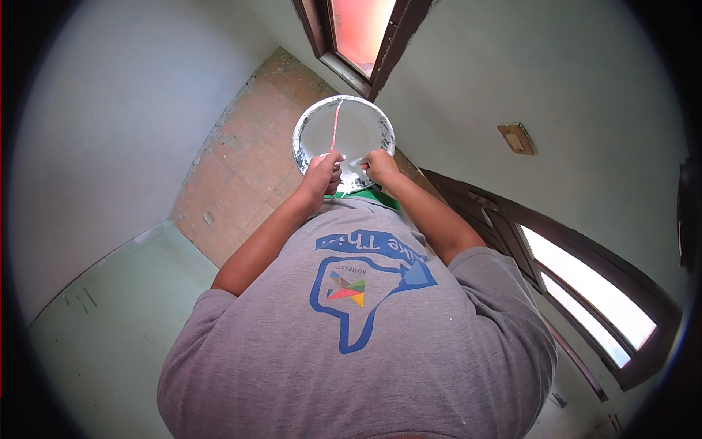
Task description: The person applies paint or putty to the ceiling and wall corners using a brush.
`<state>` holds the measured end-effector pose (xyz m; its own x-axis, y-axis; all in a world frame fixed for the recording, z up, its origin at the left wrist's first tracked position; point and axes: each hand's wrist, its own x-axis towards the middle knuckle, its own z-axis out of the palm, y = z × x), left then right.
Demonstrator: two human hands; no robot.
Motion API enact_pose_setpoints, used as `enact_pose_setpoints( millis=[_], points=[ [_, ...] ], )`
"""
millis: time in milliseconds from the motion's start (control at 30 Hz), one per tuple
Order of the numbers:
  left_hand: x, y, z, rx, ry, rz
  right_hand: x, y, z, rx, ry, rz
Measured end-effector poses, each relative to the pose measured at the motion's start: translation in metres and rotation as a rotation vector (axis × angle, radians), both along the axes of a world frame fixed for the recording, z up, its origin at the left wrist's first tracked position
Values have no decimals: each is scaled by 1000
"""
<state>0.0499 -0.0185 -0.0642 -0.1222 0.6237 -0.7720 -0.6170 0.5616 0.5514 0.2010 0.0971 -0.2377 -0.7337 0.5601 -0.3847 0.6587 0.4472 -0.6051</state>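
Observation:
A round white bucket (298,139) stands in front of me, its rim and inner wall smeared with white and dark marks. My left hand (322,175) is closed at the near left part of its opening, thumb on top. A thin pink-red strip (336,130) with a whitish far end runs from this fist across the opening to the far rim. My right hand (381,167) is closed in a pinch over the near right part of the opening. A small whitish piece (356,162) shows at its fingertips; I cannot tell what it is.
Worn brown floor tiles (248,164) lie left of the bucket, beside pale walls (131,139). A dark-framed opening (362,36) is at the top. On the right are a wall switch plate (517,139) and a dark wooden frame with bright glass panes (585,293).

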Motion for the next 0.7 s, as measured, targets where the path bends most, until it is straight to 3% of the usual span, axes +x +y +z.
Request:
enact_pose_setpoints(
  millis=[267,367,433,467,500,567,633,700],
  points=[
    [-1,2,4,28,-16,2,8,8,25,-186,43,-198],
    [-2,0,7,44,21,-21,27,14,21,-314,155,-353],
    [-2,1,8,30,47,-28,40,15,34,-479,306,-620],
    [-2,2,9,44,49,-33,47,17,41,-639,262,-755],
    [-2,3,8,40,42,-32,56,18,41,-627,271,-757],
    [-3,3,8,53,36,-39,74,17,33,-854,518,-981],
    [-5,4,9,57,22,-37,85,17,49,-878,590,-974],
    [-5,2,10,66,27,-50,93,15,68,-1028,833,-1105]
  ],
)
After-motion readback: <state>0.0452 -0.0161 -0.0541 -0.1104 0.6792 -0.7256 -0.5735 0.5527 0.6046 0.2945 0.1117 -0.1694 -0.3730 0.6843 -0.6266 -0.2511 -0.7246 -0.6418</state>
